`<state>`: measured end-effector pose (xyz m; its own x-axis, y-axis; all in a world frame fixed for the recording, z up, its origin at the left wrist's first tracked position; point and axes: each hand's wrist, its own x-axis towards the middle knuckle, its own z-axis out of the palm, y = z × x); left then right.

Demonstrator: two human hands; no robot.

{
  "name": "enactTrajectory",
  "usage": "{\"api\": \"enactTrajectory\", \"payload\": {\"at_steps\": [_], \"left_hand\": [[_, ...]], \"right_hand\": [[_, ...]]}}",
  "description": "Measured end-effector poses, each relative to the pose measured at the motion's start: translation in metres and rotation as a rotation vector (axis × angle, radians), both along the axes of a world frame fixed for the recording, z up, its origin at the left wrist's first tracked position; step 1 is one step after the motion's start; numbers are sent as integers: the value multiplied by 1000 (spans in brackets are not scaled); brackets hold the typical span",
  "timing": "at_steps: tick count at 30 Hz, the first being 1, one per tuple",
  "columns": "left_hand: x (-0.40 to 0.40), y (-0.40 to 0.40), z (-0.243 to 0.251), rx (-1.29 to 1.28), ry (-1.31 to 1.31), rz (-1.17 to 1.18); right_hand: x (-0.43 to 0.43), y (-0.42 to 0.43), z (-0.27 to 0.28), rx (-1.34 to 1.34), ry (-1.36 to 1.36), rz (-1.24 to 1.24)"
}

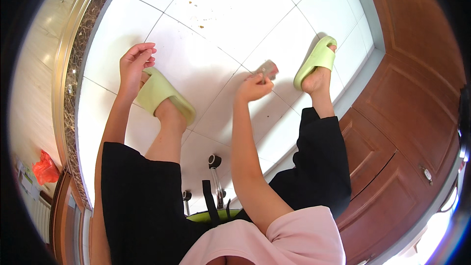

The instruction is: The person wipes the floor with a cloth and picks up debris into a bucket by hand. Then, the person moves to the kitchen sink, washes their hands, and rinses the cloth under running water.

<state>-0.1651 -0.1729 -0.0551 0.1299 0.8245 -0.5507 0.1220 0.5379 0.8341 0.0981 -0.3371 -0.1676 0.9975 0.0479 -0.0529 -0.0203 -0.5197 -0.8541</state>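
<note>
My right hand (254,87) grips a small see-through object with a reddish part (269,69), perhaps a plastic packet; it is blurred, so its kind is unclear. It is held above the white tiled floor (209,88), between my two feet. Over the toe end of the light green slide sandal (156,90) on my left foot hovers my left hand (137,62). Its fingers are loosely bent and apart, and nothing shows in them. The other green slide sandal (317,59) is on my right foot, to the right of the held object.
Brown crumbs (201,27) lie scattered on the tiles ahead. Brown panelled wooden doors (397,154) line the right side. A dark marbled stone strip (79,51) with metal trim borders the left, where a red plastic bag (45,168) lies. Chair casters (214,161) stand beneath me.
</note>
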Motion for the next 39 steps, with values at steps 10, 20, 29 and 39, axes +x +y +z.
{"api": "enactTrajectory", "payload": {"at_steps": [10,20,29,39], "left_hand": [[-3,13,-16,-69,33,15],[-23,29,-16,-104,72,52],[-6,44,-20,-79,28,75],[17,73,-28,-30,15,59]], "right_hand": [[-88,193,25,246,73,461],[-158,98,20,2,48,244],[-131,202,34,453,230,253],[9,157,14,-55,-196,237]]}}
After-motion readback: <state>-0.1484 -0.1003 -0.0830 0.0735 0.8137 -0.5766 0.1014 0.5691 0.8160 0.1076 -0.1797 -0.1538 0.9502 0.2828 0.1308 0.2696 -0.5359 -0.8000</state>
